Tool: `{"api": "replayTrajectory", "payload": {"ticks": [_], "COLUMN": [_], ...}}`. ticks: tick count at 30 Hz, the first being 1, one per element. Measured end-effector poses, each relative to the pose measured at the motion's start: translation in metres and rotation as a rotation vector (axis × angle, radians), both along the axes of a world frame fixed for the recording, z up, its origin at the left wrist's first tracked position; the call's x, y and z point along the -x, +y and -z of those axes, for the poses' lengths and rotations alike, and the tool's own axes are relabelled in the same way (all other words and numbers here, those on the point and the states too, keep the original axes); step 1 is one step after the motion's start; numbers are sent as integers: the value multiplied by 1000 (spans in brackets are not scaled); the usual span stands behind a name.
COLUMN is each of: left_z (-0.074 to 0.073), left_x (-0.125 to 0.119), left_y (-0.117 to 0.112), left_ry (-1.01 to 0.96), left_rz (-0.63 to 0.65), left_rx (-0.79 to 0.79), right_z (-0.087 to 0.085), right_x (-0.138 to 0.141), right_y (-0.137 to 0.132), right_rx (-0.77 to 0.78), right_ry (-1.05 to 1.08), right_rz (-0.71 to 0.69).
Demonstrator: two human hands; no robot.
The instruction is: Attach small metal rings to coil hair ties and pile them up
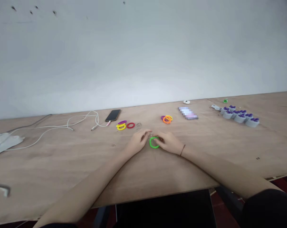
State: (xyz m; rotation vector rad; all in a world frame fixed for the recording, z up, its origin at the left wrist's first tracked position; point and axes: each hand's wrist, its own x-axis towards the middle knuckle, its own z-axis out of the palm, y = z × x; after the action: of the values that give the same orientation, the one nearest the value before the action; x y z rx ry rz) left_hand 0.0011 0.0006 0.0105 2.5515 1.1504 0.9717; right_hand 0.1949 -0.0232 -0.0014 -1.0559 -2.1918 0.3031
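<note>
My two hands meet at the middle of the wooden table (62, 164). A green coil bracelet (153, 143) lies between them. My right hand (168, 142) has its fingers closed on the bracelet's right side. My left hand (139, 140) pinches a small metal ring at the bracelet's top left. A thin dark band sits on my right wrist.
Behind my hands lie yellow, purple and red coil bracelets (124, 124), small metal rings (138, 125), an orange and purple coil pile (167, 119) and a black phone (113, 115) with a white cable (69, 125). Several grey cups with purple tops (240, 116) stand at the right.
</note>
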Motion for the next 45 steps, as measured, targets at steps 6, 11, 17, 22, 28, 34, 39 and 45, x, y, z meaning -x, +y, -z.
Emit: {"api": "replayTrajectory", "payload": {"ticks": [6,11,17,22,28,34,39,45], "left_z": [-3,-2,1,-2,-1,-2,-4,-3], "left_x": [4,4,2,-4,-4,5,9,6], "left_y": [-2,-2,-1,-5,-3,6,10,8], "left_ry": [199,230,118,20,34,161,127,70], "left_rz": [50,-53,-134,-160,-42,154,194,103], "left_rx": [-84,-110,-38,71,51,-84,-101,-99], "right_z": [-1,0,0,2,3,1,1,2], "right_x": [0,1,4,6,7,6,6,5], "right_y": [2,0,-3,-3,-3,-1,-1,1], "right_rx": [-11,9,52,59,40,44,55,93], "right_ry": [102,88,92,84,153,206,224,235], "right_rz": [39,46,8,-42,-13,57,52,57]}}
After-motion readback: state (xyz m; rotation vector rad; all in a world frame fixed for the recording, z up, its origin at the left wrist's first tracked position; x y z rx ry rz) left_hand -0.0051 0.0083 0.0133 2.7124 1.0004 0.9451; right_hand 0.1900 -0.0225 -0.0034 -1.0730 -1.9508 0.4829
